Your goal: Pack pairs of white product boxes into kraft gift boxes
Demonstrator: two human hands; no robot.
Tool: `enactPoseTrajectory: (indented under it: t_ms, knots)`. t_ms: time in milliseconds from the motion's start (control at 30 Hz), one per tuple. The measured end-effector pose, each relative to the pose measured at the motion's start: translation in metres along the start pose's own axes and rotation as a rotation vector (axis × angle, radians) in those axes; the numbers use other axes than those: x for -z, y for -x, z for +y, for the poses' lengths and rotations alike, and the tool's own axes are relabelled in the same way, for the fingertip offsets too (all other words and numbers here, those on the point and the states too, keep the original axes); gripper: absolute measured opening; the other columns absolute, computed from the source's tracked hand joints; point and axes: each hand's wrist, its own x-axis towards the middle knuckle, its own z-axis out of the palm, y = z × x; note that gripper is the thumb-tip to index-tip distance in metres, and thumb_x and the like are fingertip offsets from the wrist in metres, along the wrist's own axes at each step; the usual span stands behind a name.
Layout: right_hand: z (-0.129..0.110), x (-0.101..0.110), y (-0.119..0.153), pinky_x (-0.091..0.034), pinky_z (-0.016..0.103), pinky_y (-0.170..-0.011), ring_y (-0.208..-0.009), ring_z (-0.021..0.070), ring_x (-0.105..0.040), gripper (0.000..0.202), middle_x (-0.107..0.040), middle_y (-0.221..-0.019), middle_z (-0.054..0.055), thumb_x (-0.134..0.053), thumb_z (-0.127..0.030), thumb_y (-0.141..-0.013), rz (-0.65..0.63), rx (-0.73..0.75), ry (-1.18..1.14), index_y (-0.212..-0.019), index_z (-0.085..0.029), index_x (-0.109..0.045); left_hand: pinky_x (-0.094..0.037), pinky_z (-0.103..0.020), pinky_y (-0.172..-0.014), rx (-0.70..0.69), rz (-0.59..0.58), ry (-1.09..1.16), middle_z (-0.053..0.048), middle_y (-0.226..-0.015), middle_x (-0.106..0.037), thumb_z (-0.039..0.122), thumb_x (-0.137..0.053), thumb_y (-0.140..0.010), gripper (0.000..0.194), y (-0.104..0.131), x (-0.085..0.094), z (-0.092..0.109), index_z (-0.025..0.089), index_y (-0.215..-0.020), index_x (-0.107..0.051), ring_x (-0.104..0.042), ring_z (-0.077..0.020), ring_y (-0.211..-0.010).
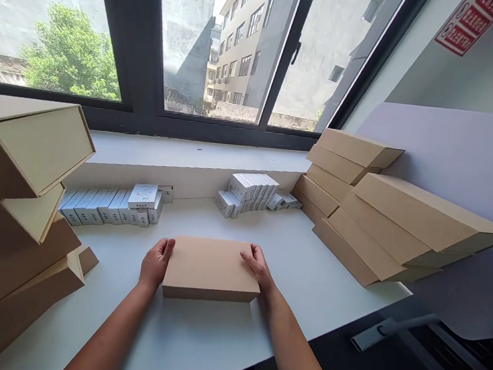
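Note:
A brown cardboard box (212, 268), closed and flat-topped, is in front of me at the middle of the white table (196, 343). My left hand (157, 262) grips its left end, thumb near the top edge. At the right end my right hand (260, 268) holds it too, with the thumb lying over the top face. The fingers of both hands are mostly hidden behind the box ends. Whether the box rests on the table or is slightly raised, I cannot tell.
Large brown boxes (2, 231) are stacked at the left, and more brown boxes (400, 223) at the right. Small white boxes (109, 205) stand in a row at the back left; another group of white boxes (250, 191) sits by the window ledge (188, 153). A chair (389, 332) is at the lower right.

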Motion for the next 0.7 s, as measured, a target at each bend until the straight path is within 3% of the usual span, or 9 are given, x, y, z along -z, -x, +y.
enactPoseTrajectory:
  t_ms: [233, 367, 467, 567, 700]
  knots:
    - [-0.002, 0.013, -0.004, -0.055, 0.034, -0.070, -0.087, 0.0232, -0.066, 0.059, -0.064, -0.100, 0.004, -0.087, -0.055, -0.061, 0.055, 0.002, 0.151, -0.096, -0.023, -0.053, -0.042, -0.033, -0.067, -0.024, -0.028, -0.090, -0.003, -0.079, -0.065, 0.077, -0.026, -0.091, 0.063, -0.013, -0.003, 0.002, 0.025, -0.077, -0.058, -0.059, -0.0254, -0.080]
    - [-0.012, 0.017, -0.002, -0.055, 0.035, -0.075, -0.097, 0.0273, -0.067, 0.060, -0.067, -0.108, 0.007, -0.087, -0.054, -0.062, -0.023, -0.029, 0.173, -0.103, -0.022, -0.058, -0.045, -0.040, -0.081, -0.078, -0.045, -0.118, -0.007, -0.090, -0.069, 0.072, -0.024, -0.093, 0.062, -0.011, -0.006, 0.003, 0.025, -0.086, -0.064, -0.060, -0.0296, -0.095]
    - [-0.022, 0.015, 0.003, -0.056, 0.038, -0.079, -0.103, 0.0302, -0.069, 0.064, -0.069, -0.114, 0.009, -0.085, -0.048, -0.066, -0.161, -0.116, 0.119, -0.117, -0.023, -0.057, -0.045, -0.042, -0.088, -0.127, -0.094, -0.119, -0.008, -0.091, -0.071, 0.066, -0.020, -0.096, 0.063, -0.013, -0.009, 0.004, 0.026, -0.086, -0.068, -0.061, -0.0297, -0.100]
    - [-0.029, 0.015, 0.006, -0.057, 0.040, -0.081, -0.104, 0.0308, -0.070, 0.065, -0.069, -0.117, 0.010, -0.083, -0.045, -0.071, -0.288, -0.189, 0.113, -0.125, -0.024, -0.055, -0.045, -0.043, -0.090, -0.159, -0.145, -0.113, -0.007, -0.086, -0.071, 0.061, -0.019, -0.098, 0.063, -0.015, -0.009, 0.006, 0.027, -0.082, -0.069, -0.062, -0.0290, -0.099]
    - [-0.030, 0.019, 0.000, -0.057, 0.042, -0.088, -0.109, 0.0300, -0.069, 0.066, -0.068, -0.124, 0.009, -0.084, -0.045, -0.073, -0.360, -0.130, 0.109, -0.129, -0.027, -0.054, -0.049, -0.041, -0.085, -0.184, -0.185, -0.074, -0.007, -0.091, -0.073, 0.064, -0.020, -0.098, 0.064, -0.012, -0.005, 0.009, 0.025, -0.092, -0.071, -0.064, -0.0275, -0.093]
